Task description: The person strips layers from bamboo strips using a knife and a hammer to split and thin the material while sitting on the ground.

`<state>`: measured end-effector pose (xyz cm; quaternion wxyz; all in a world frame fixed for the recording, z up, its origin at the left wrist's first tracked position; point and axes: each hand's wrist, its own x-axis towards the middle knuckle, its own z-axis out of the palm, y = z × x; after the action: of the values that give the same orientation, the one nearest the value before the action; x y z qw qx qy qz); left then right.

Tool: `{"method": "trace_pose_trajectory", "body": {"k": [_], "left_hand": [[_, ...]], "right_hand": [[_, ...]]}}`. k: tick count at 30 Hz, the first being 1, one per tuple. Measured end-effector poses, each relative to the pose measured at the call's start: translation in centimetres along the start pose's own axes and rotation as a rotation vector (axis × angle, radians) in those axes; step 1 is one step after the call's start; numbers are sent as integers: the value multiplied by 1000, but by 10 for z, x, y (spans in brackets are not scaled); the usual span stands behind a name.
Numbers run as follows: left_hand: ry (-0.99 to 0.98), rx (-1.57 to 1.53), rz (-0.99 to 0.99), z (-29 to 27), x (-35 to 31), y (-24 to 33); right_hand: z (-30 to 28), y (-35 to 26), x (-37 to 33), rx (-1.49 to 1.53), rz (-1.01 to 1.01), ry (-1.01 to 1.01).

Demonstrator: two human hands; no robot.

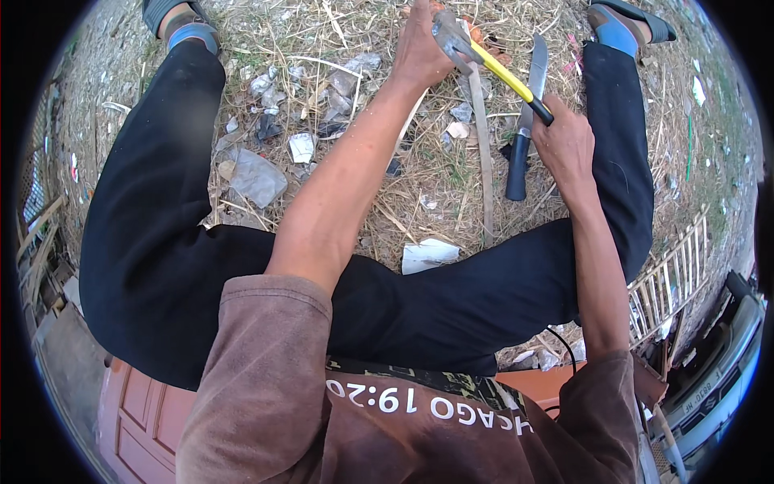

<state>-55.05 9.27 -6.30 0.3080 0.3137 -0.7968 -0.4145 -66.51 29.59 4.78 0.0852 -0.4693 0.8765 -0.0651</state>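
Brown shirt (322,419) bottom centre, black trousers (161,266) mid-frame, white paper scrap (429,255) centre, right hand (567,149) gripping yellow-handled hammer (484,60) upper centre, left hand (419,48) closed by its head, knife (524,129) on littered straw just beside.
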Motion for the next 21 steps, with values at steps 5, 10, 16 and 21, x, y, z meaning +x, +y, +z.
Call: {"method": "trace_pose_trajectory", "body": {"k": [5, 10, 16, 21], "left_hand": [[53, -259, 42, 7, -4, 0], [-8, -42, -3, 3, -6, -2], [66, 37, 55, 0, -11, -7], [-37, -27, -45, 1, -7, 6]], "right_hand": [[-11, -4, 3, 93, 105, -10], [3, 10, 4, 46, 122, -121], [-8, -16, 0, 301, 287, -184], [-11, 0, 1, 226, 263, -137]]}}
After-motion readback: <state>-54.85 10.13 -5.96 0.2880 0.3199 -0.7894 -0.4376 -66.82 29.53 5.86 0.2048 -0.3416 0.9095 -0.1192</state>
